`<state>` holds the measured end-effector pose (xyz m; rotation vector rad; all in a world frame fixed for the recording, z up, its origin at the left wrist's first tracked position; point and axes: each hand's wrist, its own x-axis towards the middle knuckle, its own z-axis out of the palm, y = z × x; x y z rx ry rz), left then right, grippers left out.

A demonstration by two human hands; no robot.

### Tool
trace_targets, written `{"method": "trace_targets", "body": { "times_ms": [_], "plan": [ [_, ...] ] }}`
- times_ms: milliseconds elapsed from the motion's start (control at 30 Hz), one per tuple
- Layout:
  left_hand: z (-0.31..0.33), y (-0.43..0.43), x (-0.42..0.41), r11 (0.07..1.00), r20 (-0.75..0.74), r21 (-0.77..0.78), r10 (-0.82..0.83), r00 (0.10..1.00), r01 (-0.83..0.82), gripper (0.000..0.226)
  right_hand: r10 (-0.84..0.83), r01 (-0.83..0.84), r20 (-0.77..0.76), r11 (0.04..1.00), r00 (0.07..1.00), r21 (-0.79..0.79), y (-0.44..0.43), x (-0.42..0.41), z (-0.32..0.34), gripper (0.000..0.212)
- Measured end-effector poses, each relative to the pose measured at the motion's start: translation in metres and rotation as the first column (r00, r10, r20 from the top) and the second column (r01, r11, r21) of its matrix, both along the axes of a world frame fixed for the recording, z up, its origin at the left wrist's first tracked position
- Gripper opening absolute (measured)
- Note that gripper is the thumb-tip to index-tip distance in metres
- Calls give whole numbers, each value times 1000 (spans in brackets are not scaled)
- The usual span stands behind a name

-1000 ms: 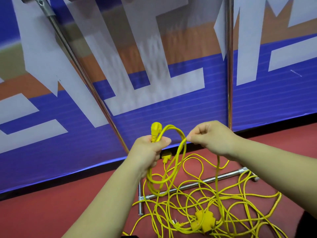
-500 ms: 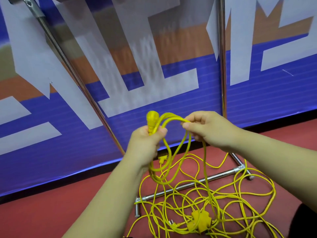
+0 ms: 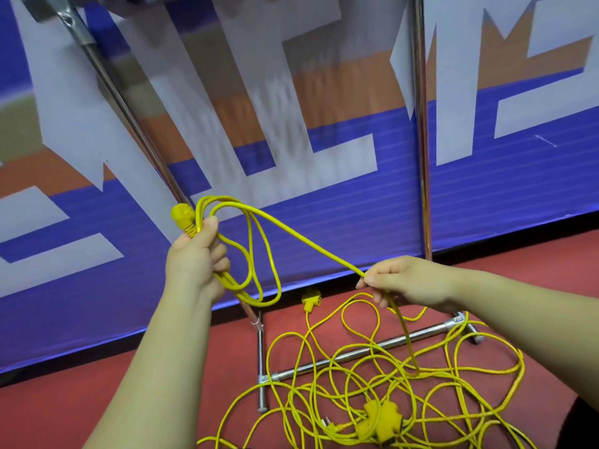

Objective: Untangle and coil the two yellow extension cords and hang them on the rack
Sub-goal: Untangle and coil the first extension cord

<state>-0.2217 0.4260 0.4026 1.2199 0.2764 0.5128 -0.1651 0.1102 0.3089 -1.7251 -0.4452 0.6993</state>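
Observation:
My left hand (image 3: 194,257) grips a small coil of yellow cord (image 3: 259,260), with the cord's yellow plug (image 3: 183,217) sticking up above the fist. From the coil a taut strand runs down and right to my right hand (image 3: 405,280), which pinches it between thumb and fingers. Below that hand the strand drops into a tangled heap of yellow cord (image 3: 389,377) on the red floor. Yellow socket blocks (image 3: 379,419) lie in the heap, and another yellow plug (image 3: 310,299) lies near the wall. The metal rack (image 3: 421,140) stands behind and over the heap.
The rack's slanted left pole (image 3: 129,105) and its floor bars (image 3: 356,353) lie among the cords. A blue, white and orange banner wall (image 3: 324,205) closes the space behind. Red floor (image 3: 64,409) stretches to the left.
My right hand has moved away from the left, down and to the right, drawing a strand out straight. The left hand keeps its coil and has shifted slightly left.

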Motion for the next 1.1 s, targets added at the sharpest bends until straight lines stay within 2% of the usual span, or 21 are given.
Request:
{"method": "trace_targets", "body": {
  "times_ms": [100,200,300,400,467,533,700,800,933,1000,1100],
  "plan": [
    [1,2,-1,998,-1,60,9,1000,-9,21,-116,116,-22,993,993,13,0,0,-2,24],
    [0,4,-3,999,-9,22,32,999,-32,11,-231,240,-127,968,965,67,-4,7,-3,26],
    [-8,6,-5,999,-32,14,44,999,-43,19,-327,331,-220,943,919,-18,-4,9,-3,29],
    [-16,3,-4,999,-53,34,26,998,-24,20,-439,419,-297,899,848,-129,2,7,-4,22],
    [-17,2,-4,1000,-60,27,-15,998,16,21,-471,460,-354,880,808,-122,7,8,-3,11],
    [-16,-2,-5,997,-66,14,-78,995,79,22,-500,511,-385,855,776,-81,10,10,-2,10],
    [-13,-21,-13,983,-97,19,-179,979,182,30,-576,583,-412,803,706,-123,11,15,-2,12],
    [-10,-27,-14,989,-75,35,-138,988,140,32,-587,572,-419,801,693,-177,9,15,-4,13],
    [-22,-22,-11,974,-92,221,-27,995,47,27,-608,610,-386,781,694,-133,8,17,2,13],
    [-33,-20,-11,961,-136,273,-8,991,45,24,-642,656,-361,748,676,-102,7,20,4,15],
    [-40,-25,-12,964,-191,240,-72,979,118,19,-698,716,-343,692,629,-96,5,21,4,16]
  ]
}}
